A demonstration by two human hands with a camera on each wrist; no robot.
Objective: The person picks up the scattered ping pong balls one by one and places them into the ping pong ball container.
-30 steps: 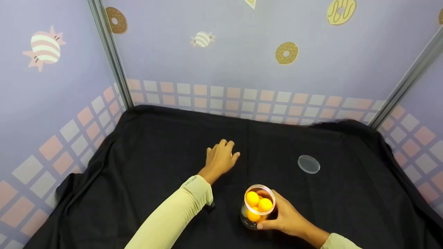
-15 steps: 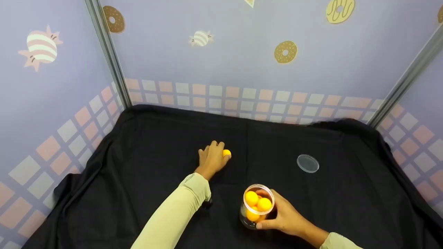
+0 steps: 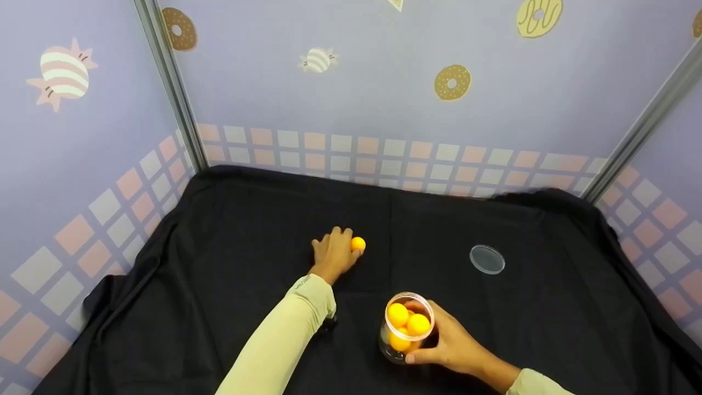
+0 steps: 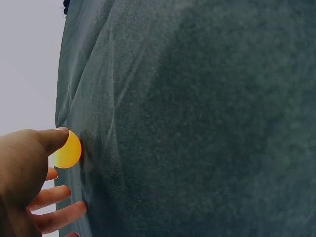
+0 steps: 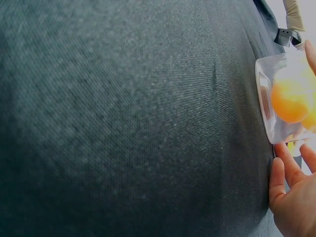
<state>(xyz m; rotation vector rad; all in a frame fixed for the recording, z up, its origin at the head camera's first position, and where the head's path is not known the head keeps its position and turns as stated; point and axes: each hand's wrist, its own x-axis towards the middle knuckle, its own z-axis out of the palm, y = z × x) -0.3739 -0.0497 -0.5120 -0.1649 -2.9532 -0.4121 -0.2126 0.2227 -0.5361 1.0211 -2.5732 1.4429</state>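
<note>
In the head view my left hand (image 3: 333, 253) reaches out over the black cloth and pinches an orange ping-pong ball (image 3: 358, 243) between thumb and index finger. The left wrist view shows the thumb on the ball (image 4: 69, 150), with the other fingers spread apart below it. My right hand (image 3: 452, 343) grips a clear, lidless plastic jar (image 3: 386, 345) from its right side, thumb in front. Several orange ping-pong balls (image 3: 418, 325) lie inside the upright jar. Seen from the right wrist, the jar's base (image 5: 264, 98) is against the cloth.
A clear round lid (image 3: 487, 259) lies flat on the black cloth (image 3: 263, 230), right of and beyond the jar. Patterned panels (image 3: 351, 88) stand behind and at both sides, joined by metal posts (image 3: 174, 82).
My left hand has shifted a little left, and the ball, mostly hidden by it a second ago, now shows between thumb and finger. The right hand and jar stay nearly still.
</note>
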